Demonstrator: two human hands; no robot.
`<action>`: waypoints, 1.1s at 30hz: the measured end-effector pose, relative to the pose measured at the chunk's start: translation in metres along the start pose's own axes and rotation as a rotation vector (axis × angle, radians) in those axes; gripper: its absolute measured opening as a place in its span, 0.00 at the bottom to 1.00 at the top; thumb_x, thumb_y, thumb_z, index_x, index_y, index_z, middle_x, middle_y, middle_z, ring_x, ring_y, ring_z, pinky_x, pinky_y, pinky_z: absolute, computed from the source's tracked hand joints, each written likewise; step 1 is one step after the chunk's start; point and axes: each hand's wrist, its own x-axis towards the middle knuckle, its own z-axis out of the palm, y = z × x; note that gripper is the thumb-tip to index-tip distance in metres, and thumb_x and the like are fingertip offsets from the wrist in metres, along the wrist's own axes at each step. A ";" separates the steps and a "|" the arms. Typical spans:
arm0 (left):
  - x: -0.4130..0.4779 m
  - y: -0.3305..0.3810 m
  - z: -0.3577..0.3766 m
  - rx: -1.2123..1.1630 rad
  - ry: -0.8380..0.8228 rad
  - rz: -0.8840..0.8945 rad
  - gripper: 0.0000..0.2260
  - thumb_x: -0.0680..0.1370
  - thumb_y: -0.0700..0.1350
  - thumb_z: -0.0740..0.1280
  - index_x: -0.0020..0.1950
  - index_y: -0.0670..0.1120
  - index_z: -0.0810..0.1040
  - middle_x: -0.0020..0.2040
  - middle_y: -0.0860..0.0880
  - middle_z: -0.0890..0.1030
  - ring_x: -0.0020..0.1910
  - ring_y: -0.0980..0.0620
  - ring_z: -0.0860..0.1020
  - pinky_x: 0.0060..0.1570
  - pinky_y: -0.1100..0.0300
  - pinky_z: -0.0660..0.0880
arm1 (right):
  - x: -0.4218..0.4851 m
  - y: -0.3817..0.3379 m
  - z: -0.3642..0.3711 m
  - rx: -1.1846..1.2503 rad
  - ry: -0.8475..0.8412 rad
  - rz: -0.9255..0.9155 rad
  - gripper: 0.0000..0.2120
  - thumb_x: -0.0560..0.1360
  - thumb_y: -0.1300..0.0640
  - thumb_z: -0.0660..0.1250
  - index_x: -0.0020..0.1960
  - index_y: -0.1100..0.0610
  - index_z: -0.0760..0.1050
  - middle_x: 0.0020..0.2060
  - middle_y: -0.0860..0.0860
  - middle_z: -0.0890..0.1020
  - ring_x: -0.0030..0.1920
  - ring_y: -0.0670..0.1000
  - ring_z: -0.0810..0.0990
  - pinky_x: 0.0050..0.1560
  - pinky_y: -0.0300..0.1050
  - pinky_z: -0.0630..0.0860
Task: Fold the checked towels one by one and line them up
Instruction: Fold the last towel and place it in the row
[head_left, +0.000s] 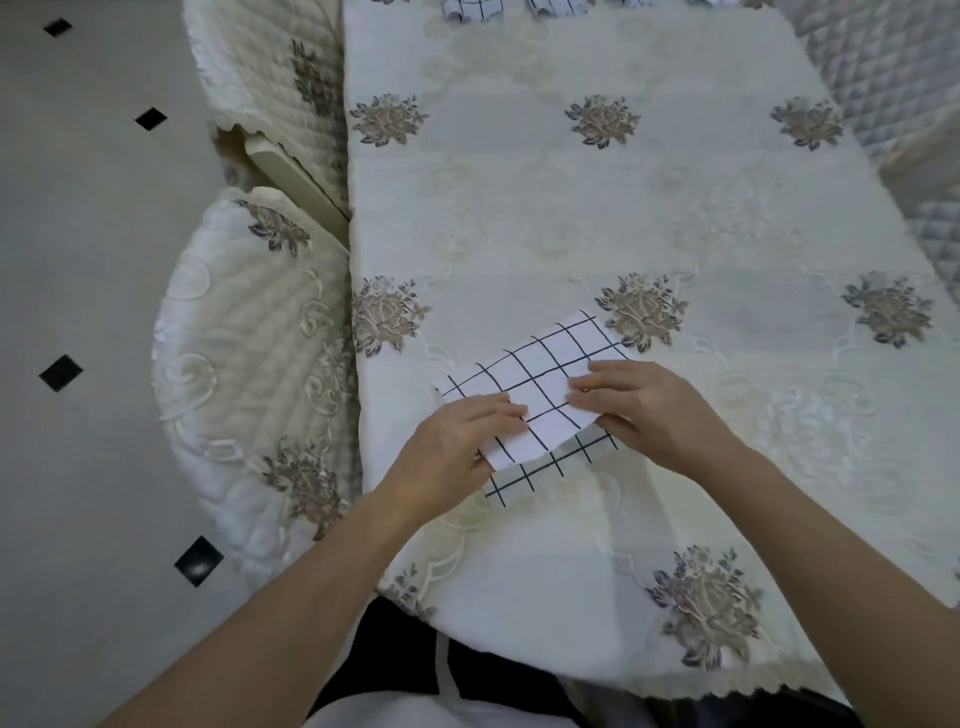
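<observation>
L hand (457, 441) and R hand (644, 410) each pinch top flap of towel (540, 374) (thumbs under it). Risk: flap lands skewed, edges mismatch, or towel slides on worktop (571, 218).

Checked towel (545, 364): white cloth with a thin dark grid. It lies on the near-left part of the worktop (571, 208), set diagonally, its far corner pointing up and to the right. The cloth is doubled. The upper layer covers most of the lower layer, and a strip of the lower layer shows along the near edge. The left hand (457, 441) and right hand (644, 405) pinch the upper layer's near edge. Further checked towels (472, 9) lie at the worktop's far edge, cut off by the frame.
</observation>
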 end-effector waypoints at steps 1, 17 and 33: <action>-0.005 -0.001 0.006 0.012 -0.007 0.001 0.17 0.75 0.43 0.61 0.59 0.45 0.83 0.63 0.53 0.81 0.67 0.53 0.76 0.63 0.58 0.75 | -0.009 0.002 0.010 0.012 -0.008 0.005 0.14 0.72 0.62 0.73 0.57 0.55 0.84 0.59 0.51 0.84 0.61 0.58 0.81 0.59 0.54 0.79; -0.038 -0.018 0.058 0.294 -0.112 -0.008 0.24 0.72 0.57 0.69 0.64 0.47 0.78 0.72 0.46 0.73 0.75 0.45 0.68 0.72 0.42 0.65 | -0.065 0.009 0.077 0.066 0.075 0.062 0.17 0.78 0.48 0.66 0.63 0.55 0.81 0.67 0.51 0.78 0.72 0.56 0.72 0.67 0.56 0.73; 0.022 0.001 0.079 0.588 -0.041 -0.361 0.34 0.82 0.62 0.49 0.81 0.41 0.55 0.82 0.44 0.50 0.81 0.47 0.48 0.78 0.45 0.51 | 0.003 0.009 0.067 -0.025 0.150 0.115 0.23 0.83 0.47 0.59 0.72 0.59 0.72 0.70 0.55 0.74 0.75 0.57 0.67 0.73 0.57 0.66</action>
